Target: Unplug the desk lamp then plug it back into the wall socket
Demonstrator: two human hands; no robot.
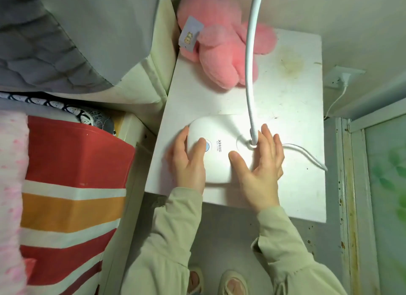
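1. White plastic lamp base [219, 149] sits on a small white table [296, 119], held between a person's two hands.
2. Left hand [189, 163] lies flat on the base's left end, fingers spread, thumb beside a round blue button [207, 145].
3. Right hand [261, 165] rests open on the right end, fingers alongside the lamp's white neck [249, 64].
4. Beyond the right hand, a thin white cord [307, 155] trails off the table edge; a plug [345, 79] sits in the wall socket [336, 80].
5. Past both hands lies a pink plush toy [226, 51].
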